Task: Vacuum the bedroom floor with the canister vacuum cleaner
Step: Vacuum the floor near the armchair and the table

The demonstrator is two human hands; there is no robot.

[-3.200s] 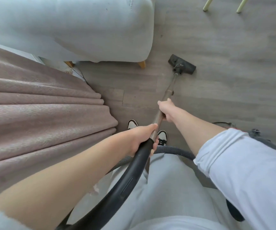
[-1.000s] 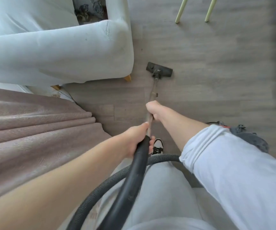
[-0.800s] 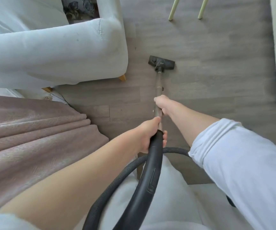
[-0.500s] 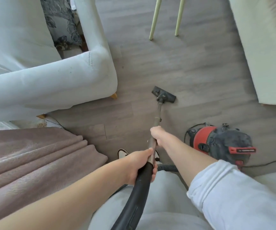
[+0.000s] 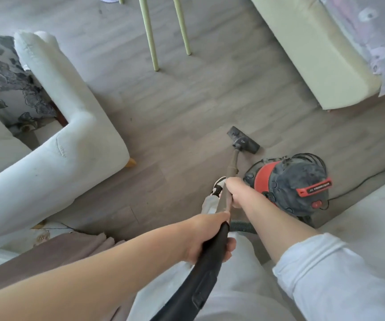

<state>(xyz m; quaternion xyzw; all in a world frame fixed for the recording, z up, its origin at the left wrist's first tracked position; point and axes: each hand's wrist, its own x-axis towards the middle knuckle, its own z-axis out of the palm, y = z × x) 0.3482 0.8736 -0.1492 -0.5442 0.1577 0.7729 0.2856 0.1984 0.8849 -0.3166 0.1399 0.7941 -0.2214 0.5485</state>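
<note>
We are closing our left hand (image 5: 206, 237) around the black curved handle (image 5: 206, 269) where it meets the metal tube (image 5: 231, 172), fingers wrapped underneath and thumb on top, so this hand is carrying the weight and doing the pushing. Our right hand (image 5: 235, 189) is gripping the tube itself further down, near the middle, which is giving us steering over the far end. Holding at two spots like this is keeping the long tube from twisting as it slides.

At the bottom of the tube, the floor head (image 5: 243, 140) is lying flat on the grey wood floor (image 5: 186, 100), turned slightly askew, in the open strip between the pale armchair (image 5: 71, 140) and the bed (image 5: 314, 54). The red and grey canister (image 5: 291, 184) is sitting just beside the tube on our right, close behind the head, with its ribbed hose (image 5: 241, 227) looping back under our right forearm to the handle. We are judging that the canister is crowding the next stroke on that side, so sweeping toward the armchair or the thin chair legs (image 5: 154, 42) looks easier.
</note>
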